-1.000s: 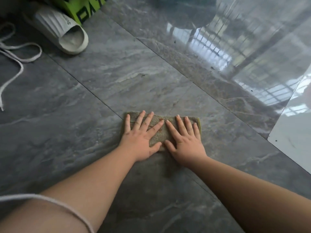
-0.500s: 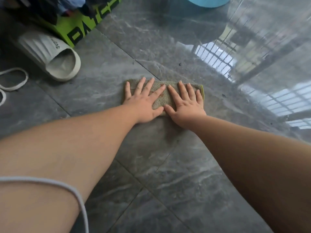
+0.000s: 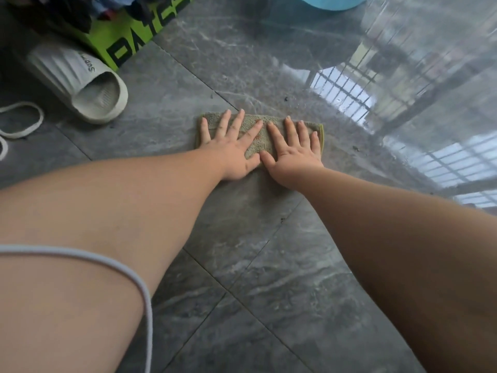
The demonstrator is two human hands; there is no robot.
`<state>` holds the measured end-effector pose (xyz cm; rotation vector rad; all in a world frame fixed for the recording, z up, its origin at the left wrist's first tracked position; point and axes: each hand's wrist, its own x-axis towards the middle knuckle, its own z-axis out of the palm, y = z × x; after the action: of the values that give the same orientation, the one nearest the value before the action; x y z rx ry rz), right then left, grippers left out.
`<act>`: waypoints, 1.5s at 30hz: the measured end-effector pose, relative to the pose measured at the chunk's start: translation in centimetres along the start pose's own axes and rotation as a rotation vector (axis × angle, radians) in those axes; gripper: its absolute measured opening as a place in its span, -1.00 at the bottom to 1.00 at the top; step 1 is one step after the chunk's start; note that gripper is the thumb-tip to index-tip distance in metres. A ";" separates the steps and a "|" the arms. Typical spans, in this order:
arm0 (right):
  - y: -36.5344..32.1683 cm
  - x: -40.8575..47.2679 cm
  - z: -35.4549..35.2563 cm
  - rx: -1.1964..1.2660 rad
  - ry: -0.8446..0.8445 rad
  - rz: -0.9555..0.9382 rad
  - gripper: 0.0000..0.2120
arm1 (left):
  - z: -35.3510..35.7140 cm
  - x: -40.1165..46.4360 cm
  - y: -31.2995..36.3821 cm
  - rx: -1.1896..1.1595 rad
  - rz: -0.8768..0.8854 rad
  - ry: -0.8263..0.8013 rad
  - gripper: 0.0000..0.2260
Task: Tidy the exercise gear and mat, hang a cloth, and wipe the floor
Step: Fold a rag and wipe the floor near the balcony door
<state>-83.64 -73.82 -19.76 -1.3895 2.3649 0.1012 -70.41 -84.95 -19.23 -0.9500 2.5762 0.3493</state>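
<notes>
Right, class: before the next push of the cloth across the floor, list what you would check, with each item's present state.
1. Both palms flat on the cloth: left hand and right hand, ok.
2. Cloth folded flat: ok.
3. Slipper clear of the path ahead: ok, off to the left.
4. Grit specks lie ahead: not ok.
5. Cloth's underside clean: cannot tell.

Cloth (image 3: 259, 131) flat on floor (image 3: 269, 265), left hand (image 3: 231, 152) and right hand (image 3: 294, 154) side by side on it, slipper (image 3: 80, 83) far left, box (image 3: 129, 39) behind slipper, basin (image 3: 330, 1) beyond.
</notes>
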 end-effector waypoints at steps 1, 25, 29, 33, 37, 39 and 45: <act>-0.2 -0.7 0.2 0.001 -0.002 0.002 -0.33 | 0.4 -0.5 0.3 0.003 -0.008 0.005 -0.36; -6.9 -35.1 13.3 0.051 -0.060 -0.047 -0.28 | 14.6 -33.8 3.8 0.017 0.067 -0.140 -0.32; -8.3 -39.5 15.3 0.019 -0.084 -0.045 -0.28 | 17.1 -38.3 3.8 0.039 0.079 -0.106 -0.32; -8.2 -39.7 15.2 0.029 -0.092 -0.058 -0.28 | 17.5 -39.0 3.7 0.015 0.089 -0.040 -0.33; -7.7 -39.4 14.2 0.055 0.006 -0.094 -0.34 | 17.5 -39.0 4.3 -0.077 0.022 0.124 -0.38; -7.7 -38.4 13.8 0.065 0.050 -0.101 -0.35 | 17.2 -38.4 4.8 -0.106 0.013 0.200 -0.40; -5.9 -37.5 15.0 0.001 0.024 -0.023 -0.35 | 18.6 -37.2 3.9 -0.069 0.036 0.174 -0.40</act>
<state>-57.99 -42.04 -18.96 -1.4246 2.3671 0.0771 -42.04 -54.26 -19.82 -0.9990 2.7574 0.3833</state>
